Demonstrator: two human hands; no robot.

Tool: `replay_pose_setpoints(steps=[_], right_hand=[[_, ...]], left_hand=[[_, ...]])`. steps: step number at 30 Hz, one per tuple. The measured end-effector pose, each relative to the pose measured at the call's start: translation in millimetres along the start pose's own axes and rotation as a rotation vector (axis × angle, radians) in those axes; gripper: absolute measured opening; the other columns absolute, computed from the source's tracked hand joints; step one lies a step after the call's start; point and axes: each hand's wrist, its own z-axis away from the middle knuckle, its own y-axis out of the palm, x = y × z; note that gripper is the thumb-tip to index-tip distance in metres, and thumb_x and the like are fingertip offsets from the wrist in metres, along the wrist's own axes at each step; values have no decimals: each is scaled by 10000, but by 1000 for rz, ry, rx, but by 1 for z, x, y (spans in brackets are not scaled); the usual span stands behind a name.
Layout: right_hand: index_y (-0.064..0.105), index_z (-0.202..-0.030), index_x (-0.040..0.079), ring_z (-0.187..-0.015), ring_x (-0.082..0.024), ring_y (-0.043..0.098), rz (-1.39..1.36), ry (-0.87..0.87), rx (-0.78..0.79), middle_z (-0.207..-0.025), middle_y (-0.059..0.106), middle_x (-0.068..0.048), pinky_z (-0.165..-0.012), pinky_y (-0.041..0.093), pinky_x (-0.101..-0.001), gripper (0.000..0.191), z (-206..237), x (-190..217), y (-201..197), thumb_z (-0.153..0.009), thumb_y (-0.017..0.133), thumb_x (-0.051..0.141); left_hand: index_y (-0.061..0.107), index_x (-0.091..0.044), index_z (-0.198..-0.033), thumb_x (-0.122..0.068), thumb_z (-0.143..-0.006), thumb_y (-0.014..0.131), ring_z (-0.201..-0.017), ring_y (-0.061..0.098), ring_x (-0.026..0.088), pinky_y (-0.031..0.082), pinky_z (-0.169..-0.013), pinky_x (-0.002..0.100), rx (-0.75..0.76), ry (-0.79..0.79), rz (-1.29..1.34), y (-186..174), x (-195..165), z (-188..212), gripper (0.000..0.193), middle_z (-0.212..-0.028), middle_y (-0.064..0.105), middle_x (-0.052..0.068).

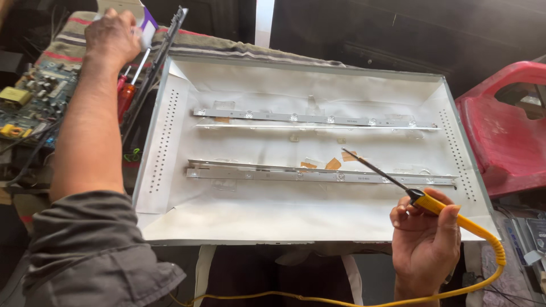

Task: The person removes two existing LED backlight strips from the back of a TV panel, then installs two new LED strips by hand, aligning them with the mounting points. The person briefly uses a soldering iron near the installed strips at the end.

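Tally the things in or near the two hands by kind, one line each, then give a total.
Yellow-handled soldering iron with thin dark tip, in the right hand: 1
Long grey LED strips in the white panel tray: 2
Red-handled screwdriver below the left hand: 1
Green circuit board: 1
Red plastic chair: 1
Total: 6
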Motion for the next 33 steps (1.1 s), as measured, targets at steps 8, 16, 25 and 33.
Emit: replay_pose_setpoints(steps=[8, 16, 25, 33], right_hand=[[586, -1228, 35, -792, -195, 556, -51, -187, 44, -833, 612, -67, -713, 431, -335, 386, -2, 5, 0, -1201, 582, 420], [547, -1333, 82, -1125, -248, 700, 367, -532, 302, -1226, 659, -152, -761, 632, -363, 248, 31, 7, 55, -1143, 476, 224], [603, -1273, 65, -923, -161, 649, 886, -642, 347, -1101, 650, -108, -783, 554, -284, 261, 60, 34, 68, -1033, 707, 83], [647, -1095, 79, -793, -136, 565, 960, -604, 286, -914, 570, -55, -657, 463, -303, 91, 58, 41, 44, -1033, 710, 56]], left_hand=[[706, -60, -1075, -155, -991, 731, -738, 736, 169, 637, -639, 350, 168, -217, 1853, -92, -85, 24, 130, -974, 765, 101], [554, -74, -1060, -185, -960, 687, -692, 700, 194, 665, -663, 381, 620, -143, 2003, -166, -249, 203, 200, -911, 700, 113], [452, -77, -999, -207, -955, 718, -635, 679, 141, 643, -550, 332, 737, -137, 2102, -193, -341, 287, 300, -796, 631, 65], [621, -35, -1218, -230, -983, 700, -642, 626, 61, 621, -523, 249, 762, 83, 2090, -198, -372, 298, 315, -842, 592, 15]])
